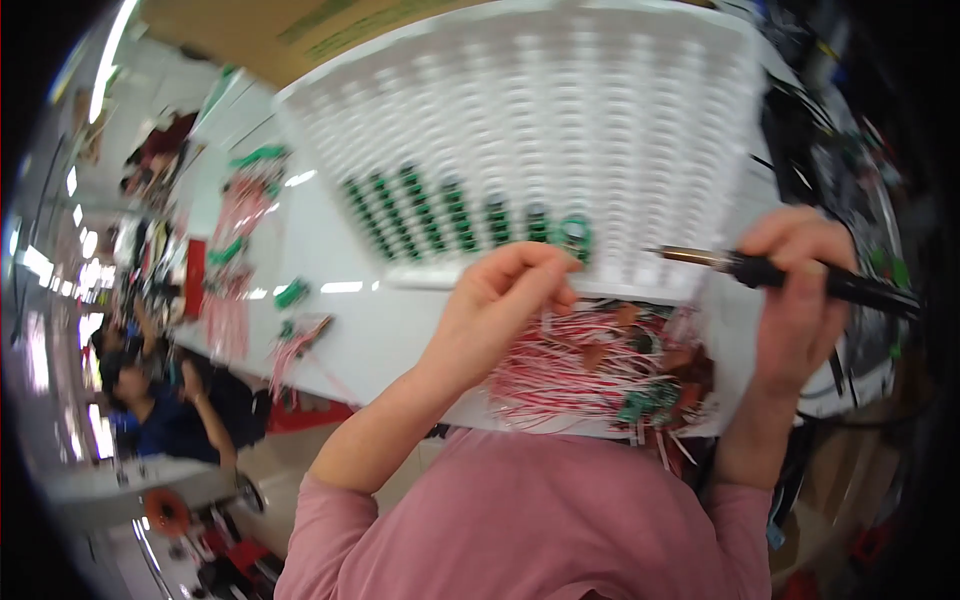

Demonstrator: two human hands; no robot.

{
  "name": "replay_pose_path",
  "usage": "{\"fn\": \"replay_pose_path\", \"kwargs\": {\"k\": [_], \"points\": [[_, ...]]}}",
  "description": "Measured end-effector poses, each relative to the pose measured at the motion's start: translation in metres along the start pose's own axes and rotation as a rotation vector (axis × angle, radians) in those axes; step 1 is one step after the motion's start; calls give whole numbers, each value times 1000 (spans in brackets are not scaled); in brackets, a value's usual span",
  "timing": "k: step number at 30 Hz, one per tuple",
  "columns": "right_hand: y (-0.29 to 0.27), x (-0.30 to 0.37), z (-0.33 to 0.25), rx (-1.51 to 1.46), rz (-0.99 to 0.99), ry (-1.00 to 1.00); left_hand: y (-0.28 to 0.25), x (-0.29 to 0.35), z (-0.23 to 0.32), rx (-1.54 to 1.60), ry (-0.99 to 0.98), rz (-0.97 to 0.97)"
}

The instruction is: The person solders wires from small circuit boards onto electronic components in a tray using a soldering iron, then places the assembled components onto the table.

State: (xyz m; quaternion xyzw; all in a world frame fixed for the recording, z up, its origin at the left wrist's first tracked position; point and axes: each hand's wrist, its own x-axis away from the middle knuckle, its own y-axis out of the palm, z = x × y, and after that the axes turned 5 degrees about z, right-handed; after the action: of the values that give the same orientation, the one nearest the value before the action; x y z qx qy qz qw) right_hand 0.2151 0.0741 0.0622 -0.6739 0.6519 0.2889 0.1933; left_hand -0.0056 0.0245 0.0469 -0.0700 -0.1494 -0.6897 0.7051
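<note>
My right hand (800,290) is wrapped round the black handle of a soldering iron (745,268). Its metal tip points left, over the lower right part of a white ribbed plastic tray (690,130). At the tray's near edge, my left hand (505,300) is closed in a pinch; what its fingertips hold, if anything, is too blurred to make out. Just beyond those fingertips sits a round green circuit board (575,236). More small green boards (421,213) stand in rows in the tray's lower left slots. Below the tray lies a heap of red and white wires (560,370), close to my body.
On the white table (385,340) to the left lie bundles of pinkish wires (237,205) and a green roll (291,292). Brown cardboard (260,35) lies behind the tray. Dark cables (800,190) run along the right side. A seated person (185,415) is at far left.
</note>
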Motion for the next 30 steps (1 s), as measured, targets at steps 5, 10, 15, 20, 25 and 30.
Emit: {"fn": "replay_pose_path", "kwargs": {"k": [5,10,15,20,25,30], "points": [[-32,22,-1,373,89,103,-60,87,54,2,-249,76],[-23,20,5,166,79,158,-174,155,53,83,30,526],[7,20,-7,253,29,84,-257,118,8,-971,196,1007],[8,23,-15,144,55,177,-267,98,-10,-1396,13,1120],[-11,18,-9,223,32,-31,-243,93,-4,-1533,603,1073],[6,11,-37,43,-37,-11,-144,86,-5,-1086,681,481]]}}
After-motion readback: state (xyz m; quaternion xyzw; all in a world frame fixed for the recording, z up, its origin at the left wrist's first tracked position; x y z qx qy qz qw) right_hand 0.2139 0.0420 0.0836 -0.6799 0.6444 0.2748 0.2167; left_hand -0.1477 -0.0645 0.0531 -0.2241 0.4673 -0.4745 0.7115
